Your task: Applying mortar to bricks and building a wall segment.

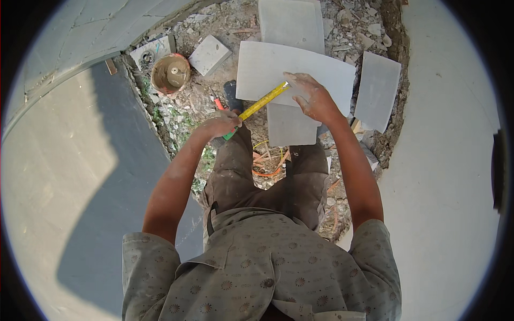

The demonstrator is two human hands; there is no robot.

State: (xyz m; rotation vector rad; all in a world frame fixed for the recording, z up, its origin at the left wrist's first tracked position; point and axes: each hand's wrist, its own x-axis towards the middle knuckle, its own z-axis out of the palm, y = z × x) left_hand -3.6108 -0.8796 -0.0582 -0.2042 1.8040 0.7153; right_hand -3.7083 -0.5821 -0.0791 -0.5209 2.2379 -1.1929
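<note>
Near the centre of the frame, our left hand grasps the yellow tape measure, which slants up to our right hand over the pale slab; we cannot tell whether those fingers pinch its tip. We do best holding it taut, straight and untwisted

- No text, label, brand, number or sign can be read anywhere in view.
- Yellow tape measure, toward 12 o'clock: faint dark markings run along its blade, too small to make out as figures.
- Patterned shirt, at 6 o'clock: round motifs with rows of tiny marks between them; whether any of these are letters cannot be told.
</note>
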